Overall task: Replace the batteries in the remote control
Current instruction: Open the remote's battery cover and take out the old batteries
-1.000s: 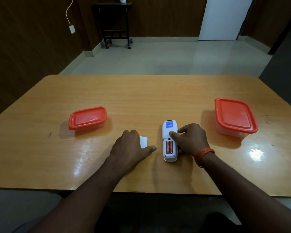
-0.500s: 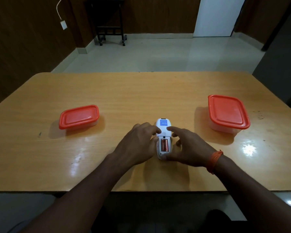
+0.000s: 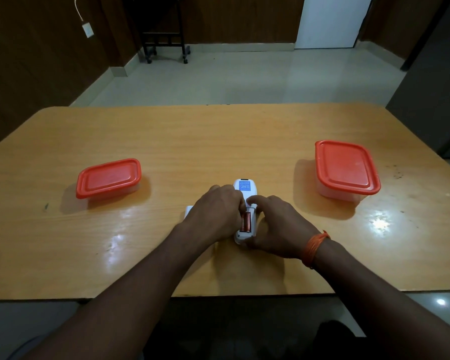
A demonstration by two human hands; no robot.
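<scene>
- Far left on the table sits a small tub with a red lid, well apart from the hands.
- Just beside the left hand, a white cover lies flat on the wood, mostly hidden behind the knuckles.
- The left hand rests against the left side of the remote; its fingers curl in over the open bay, their tips at the copper battery, though I cannot tell whether they grip it.
- The remote lies face down near the middle of the table, close to the front edge, a blue label at its far end and the battery showing in the open back.
- The right hand holds the remote from the right: forefinger stretched across the back just past the bay, thumb tucked under the near end.
- An orange band circles the right wrist.
- Far right stands a larger tub, also red-lidded.
</scene>
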